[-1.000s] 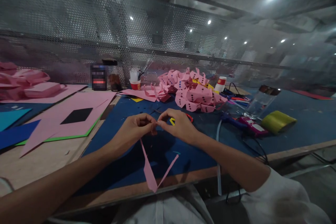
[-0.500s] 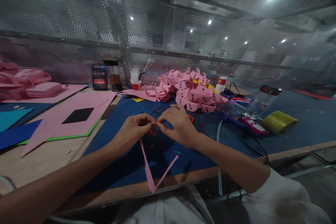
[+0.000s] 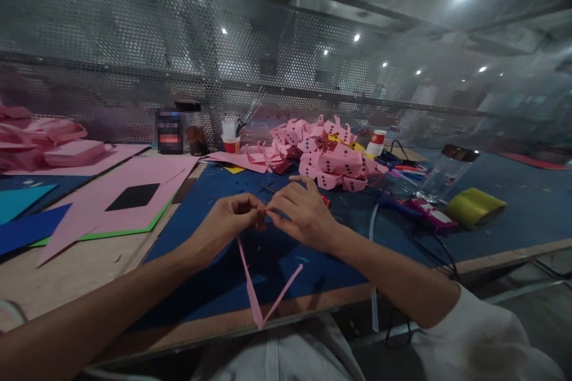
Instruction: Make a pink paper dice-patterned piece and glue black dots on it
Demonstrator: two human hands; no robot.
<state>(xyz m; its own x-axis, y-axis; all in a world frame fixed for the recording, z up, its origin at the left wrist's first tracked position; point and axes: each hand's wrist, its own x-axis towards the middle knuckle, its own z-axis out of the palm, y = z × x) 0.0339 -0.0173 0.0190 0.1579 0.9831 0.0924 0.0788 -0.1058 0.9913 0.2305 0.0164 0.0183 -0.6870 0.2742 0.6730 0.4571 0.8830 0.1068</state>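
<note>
My left hand (image 3: pixel 236 217) pinches a long, narrow pink paper strip (image 3: pixel 252 297). The strip hangs below the fingers, bends sharply near the table's front edge, and its free end rises to the right. Thumb and fingertips of my right hand (image 3: pixel 304 211) are pinched together and meet the left fingertips. Whatever lies between the right fingertips is too small and covered to make out. Both hands are above a blue work surface (image 3: pixel 196 286). Just behind the right hand, a red-handled tool (image 3: pixel 326 201) is partly hidden.
Dotted pink folded-paper pieces (image 3: pixel 330 161) are heaped behind my hands. Coloured sheets (image 3: pixel 147 161) lie left, with a black rectangle (image 3: pixel 133 196). To the right are a clear tumbler (image 3: pixel 449 172), a yellow-green roll (image 3: pixel 476 208) and a magenta item (image 3: pixel 431 215). Perforated metal (image 3: pixel 277 83) stands behind.
My right fingers have drawn closer together, with the thumb and index finger now pinched at the left fingertips. The left hand and hanging strip have barely moved.
</note>
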